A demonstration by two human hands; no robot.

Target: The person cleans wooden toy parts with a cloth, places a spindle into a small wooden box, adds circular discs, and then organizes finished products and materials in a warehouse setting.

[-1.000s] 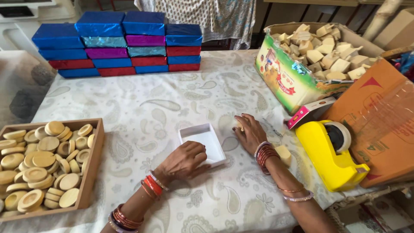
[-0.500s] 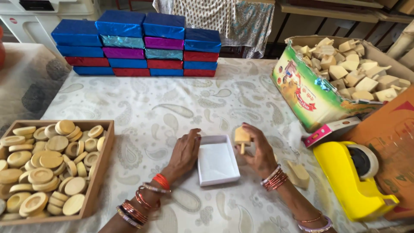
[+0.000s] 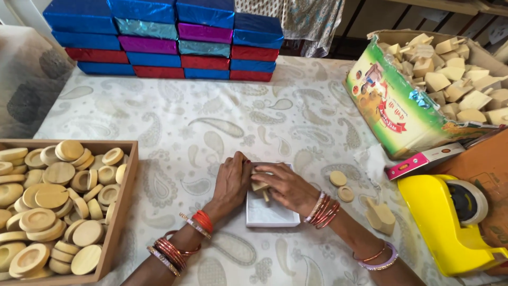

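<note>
Hands now together over small white box [image 3: 267, 214], right hand [image 3: 288, 185] pinching wooden piece [image 3: 260, 185] lowered into it from above, left hand [image 3: 231, 182] curled against box's left edge as before.

A stack of foil-wrapped boxes [image 3: 164, 37] runs along the upper left of the frame, mostly blue, with red ones in the bottom row and purple and teal ones between. At upper right lies an open carton [image 3: 402, 108], its printed side green, yellow and red. Below it, at right centre, a slim pink box [image 3: 423, 160] lies slantwise. At centre, a small white box [image 3: 269, 214] sits open on the worktop.
</note>
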